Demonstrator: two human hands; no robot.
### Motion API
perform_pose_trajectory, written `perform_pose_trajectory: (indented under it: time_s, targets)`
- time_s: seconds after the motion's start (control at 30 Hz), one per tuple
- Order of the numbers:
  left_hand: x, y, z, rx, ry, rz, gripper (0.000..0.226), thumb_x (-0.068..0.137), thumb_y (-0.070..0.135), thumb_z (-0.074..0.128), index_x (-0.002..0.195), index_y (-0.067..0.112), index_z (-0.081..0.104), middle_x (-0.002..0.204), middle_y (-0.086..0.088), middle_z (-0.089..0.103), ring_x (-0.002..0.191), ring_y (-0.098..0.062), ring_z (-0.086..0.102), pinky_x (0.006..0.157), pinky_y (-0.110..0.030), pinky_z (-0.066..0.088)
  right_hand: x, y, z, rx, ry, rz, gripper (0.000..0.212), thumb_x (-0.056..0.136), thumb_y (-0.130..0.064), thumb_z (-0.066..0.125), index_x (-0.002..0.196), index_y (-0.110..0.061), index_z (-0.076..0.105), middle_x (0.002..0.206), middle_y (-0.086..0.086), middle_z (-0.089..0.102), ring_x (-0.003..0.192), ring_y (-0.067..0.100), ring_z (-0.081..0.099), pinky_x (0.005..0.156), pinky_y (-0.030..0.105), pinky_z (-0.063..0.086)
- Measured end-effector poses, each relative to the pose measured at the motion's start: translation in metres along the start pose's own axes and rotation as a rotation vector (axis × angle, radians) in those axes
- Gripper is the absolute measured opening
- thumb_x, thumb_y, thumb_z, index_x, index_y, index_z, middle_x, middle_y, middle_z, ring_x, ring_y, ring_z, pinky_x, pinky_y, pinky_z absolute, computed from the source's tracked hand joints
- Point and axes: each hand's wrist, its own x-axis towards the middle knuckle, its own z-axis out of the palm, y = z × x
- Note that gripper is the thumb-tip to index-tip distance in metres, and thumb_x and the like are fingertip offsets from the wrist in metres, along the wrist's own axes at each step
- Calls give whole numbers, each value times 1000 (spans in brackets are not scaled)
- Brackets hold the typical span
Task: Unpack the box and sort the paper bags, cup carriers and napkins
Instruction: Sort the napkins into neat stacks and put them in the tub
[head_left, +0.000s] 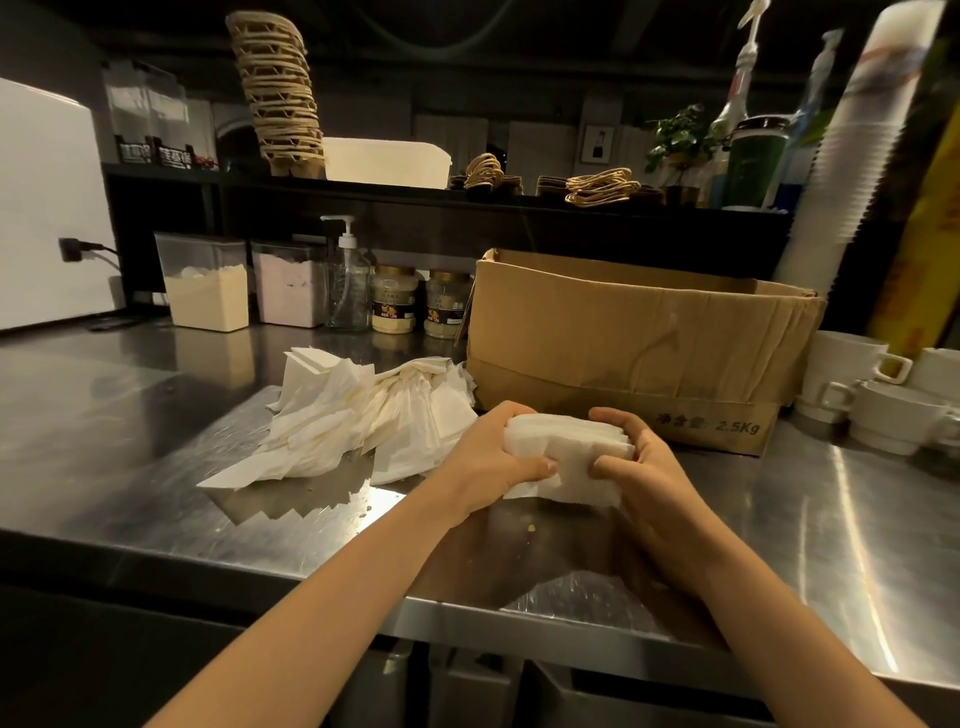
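1. Far left of the fingers, at the back of the desk (130, 415): two clear tubs (205, 283) of powder, a pump bottle (347, 280) and jars (395, 299). On the shelf (363, 189) above stands a leaning stack of cup carriers (278, 88).
2. Just left of the fingers: a loose paper pile (363, 415), white and fanned out with sawtooth edges. Flat bags or napkins, cannot tell.
3. Left hand (493, 452): fingers (535, 467) curled round the left end of the napkin stack (566, 457), thumb on the near face, firmly closed on it.
4. The napkin stack sits between both hands, in front of the box (623, 343). Whether it rests on the desk or hangs just above it is unclear. Judged light, soft and squashy. The sheets would likely slip and fan if the squeeze eases. Best taken at both ends and pressed inward, as here, or supported from below.
5. Right hand (639, 457): fingers wrapped over the top right end, thumb on the near face, also gripping.
6. Behind the fingers: the box, creased cardboard, top open, contents hidden.
7. Up and right of the fingers, on the shelf: paper bags (602, 187) with twisted handles.
8. Right of the fingers: white mugs (883, 405), with a tall column of paper cups (852, 156) above.
9. Surface: polished steel, a few crumbs near the hands, probably slick under paper. Room dim, warm light.
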Motion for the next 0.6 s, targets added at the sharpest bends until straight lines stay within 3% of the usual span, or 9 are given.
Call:
perform_pose_trajectory:
  time_s: [0.13,0.23,0.37,0.5,0.6]
  targets:
    - [0,0,-1,60,-9,-10,49,81,20,76,122,24,49,115,0,58,106,-17,58,94,-38,54,2,2,2,-76,3,1,60,59,3,61,114,-18,55,117,19,57,103,31,61,76,37,57]
    - [0,-1,-1,43,13,24,46,83,20,75,121,21,50,115,-3,58,107,-19,58,93,-38,54,3,3,0,-7,1,-10,60,61,2,60,115,-21,54,118,16,56,106,32,60,82,41,56]
    - [0,-1,0,82,-14,12,46,82,22,76,121,23,50,114,1,58,105,-17,57,93,-37,54,2,2,1,-90,-15,10,61,54,-5,62,113,-17,55,116,20,56,100,32,61,71,36,56]
    - [1,-1,0,34,11,19,50,82,20,77,123,23,49,117,0,56,106,-18,57,91,-34,55,3,2,0,-24,2,0,53,71,5,64,118,-19,53,115,16,54,101,33,60,73,36,57]
    - [0,-1,0,54,1,2,49,81,19,77,121,23,49,115,0,58,106,-19,58,93,-37,55,1,1,1,-92,11,-3,56,58,-4,64,112,-16,56,113,19,58,96,28,61,66,29,55]
